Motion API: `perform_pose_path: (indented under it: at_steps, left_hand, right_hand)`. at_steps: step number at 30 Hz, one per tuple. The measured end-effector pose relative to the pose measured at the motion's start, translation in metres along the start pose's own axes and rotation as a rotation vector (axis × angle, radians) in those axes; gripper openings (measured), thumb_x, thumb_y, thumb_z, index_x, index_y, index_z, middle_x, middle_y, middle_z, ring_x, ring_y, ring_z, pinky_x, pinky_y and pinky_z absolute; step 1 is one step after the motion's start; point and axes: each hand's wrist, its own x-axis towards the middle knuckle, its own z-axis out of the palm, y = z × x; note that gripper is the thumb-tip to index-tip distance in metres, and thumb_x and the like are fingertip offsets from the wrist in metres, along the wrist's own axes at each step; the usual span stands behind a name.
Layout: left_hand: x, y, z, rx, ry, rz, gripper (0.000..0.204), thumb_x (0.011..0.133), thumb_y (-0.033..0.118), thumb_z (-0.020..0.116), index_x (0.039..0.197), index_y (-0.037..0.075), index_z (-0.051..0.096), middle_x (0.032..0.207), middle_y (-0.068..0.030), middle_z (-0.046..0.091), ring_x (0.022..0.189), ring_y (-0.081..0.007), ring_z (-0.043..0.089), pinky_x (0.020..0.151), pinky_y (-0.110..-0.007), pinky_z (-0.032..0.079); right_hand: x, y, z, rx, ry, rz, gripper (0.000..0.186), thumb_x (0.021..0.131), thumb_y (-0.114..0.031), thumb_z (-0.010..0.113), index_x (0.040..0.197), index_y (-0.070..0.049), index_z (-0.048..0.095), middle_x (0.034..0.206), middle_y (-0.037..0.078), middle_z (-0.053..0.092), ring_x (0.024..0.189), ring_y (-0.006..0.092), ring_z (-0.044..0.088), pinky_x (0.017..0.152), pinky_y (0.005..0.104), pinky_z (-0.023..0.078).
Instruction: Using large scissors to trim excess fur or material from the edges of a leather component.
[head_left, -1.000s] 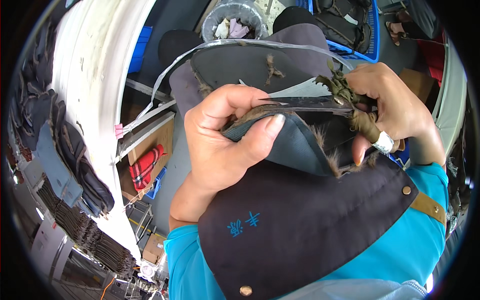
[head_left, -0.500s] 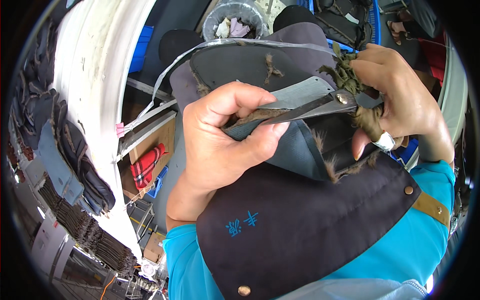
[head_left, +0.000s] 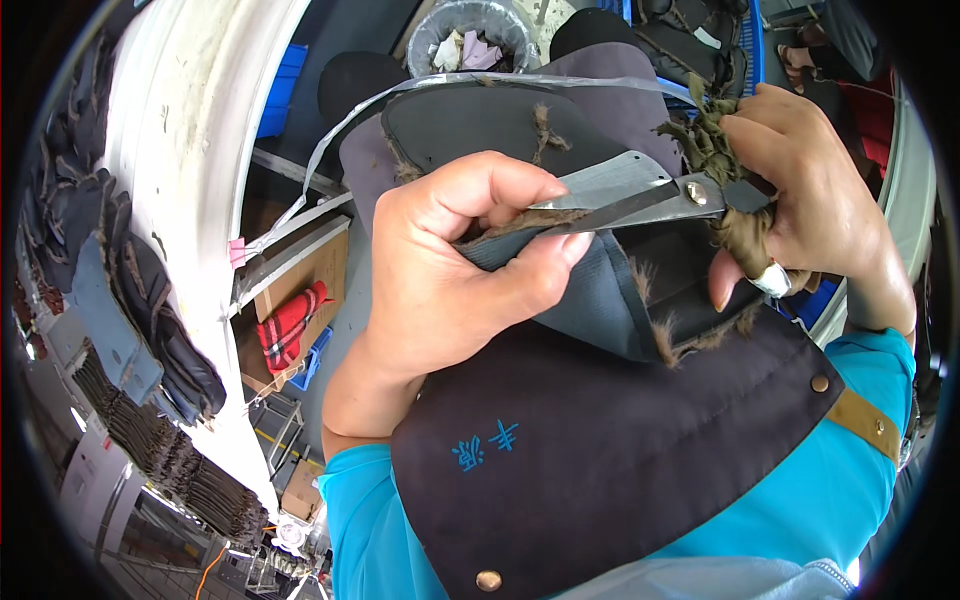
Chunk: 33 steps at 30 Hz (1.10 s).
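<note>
My left hand (head_left: 460, 260) pinches a fur-lined piece of dark material (head_left: 590, 300), its blue-grey side toward me and brown fur along the edges. In my right hand (head_left: 810, 190) is a pair of scissors (head_left: 697, 193), their handles wrapped in olive cloth strips (head_left: 745, 240). A dark blade reaches left to my left thumb and the piece's upper edge. Beside that blade lies a flat grey metal plate (head_left: 615, 180) with small holes; whether it belongs to the scissors I cannot tell. My left fingers hide the blade tip.
A dark panel with fur tufts (head_left: 470, 120) lies across my lap. Beyond it stands a lined waste bin (head_left: 475, 20). A blue crate (head_left: 755, 45) holds dark pieces at the far right. Stacked dark pieces (head_left: 150, 300) lie left of the white table edge (head_left: 190, 150).
Both hands, with the scissors and fur-lined piece, have shifted slightly right. My left thumb and fingers still pinch the piece.
</note>
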Motion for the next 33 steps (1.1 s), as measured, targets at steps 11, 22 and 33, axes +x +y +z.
perform_pose_path:
  at_steps: [11,22,33]
  left_hand:
    - [0.004,0.004,0.001,-0.007,-0.014,-0.079,0.014,0.074,-0.004,0.064,0.087,-0.003,0.060,0.078,-0.0023,0.064,0.071,-0.0028,0.056,0.065,-0.018,0.045]
    - [0.007,0.010,0.006,-0.017,0.008,-0.138,0.014,0.069,-0.003,0.064,0.081,0.000,0.059,0.074,-0.0007,0.061,0.069,-0.0039,0.054,0.065,-0.019,0.044]
    - [0.008,0.008,0.006,0.004,-0.005,-0.179,0.012,0.070,-0.001,0.064,0.081,0.000,0.060,0.074,-0.0008,0.061,0.069,-0.0040,0.054,0.065,-0.018,0.043]
  right_hand:
    - [-0.001,0.001,-0.002,-0.097,0.065,-0.055,0.036,0.045,-0.021,0.066,0.065,-0.001,0.044,0.057,0.012,0.037,0.055,0.0321,0.038,0.050,0.0379,0.030]
    - [0.006,-0.003,-0.003,-0.120,0.065,-0.038,0.035,0.046,-0.018,0.063,0.070,0.000,0.045,0.062,0.013,0.041,0.060,0.0331,0.041,0.055,0.0380,0.033]
    - [0.008,-0.001,-0.002,-0.146,0.039,-0.074,0.036,0.044,-0.017,0.064,0.069,0.001,0.045,0.062,0.014,0.041,0.060,0.0327,0.042,0.054,0.0386,0.034]
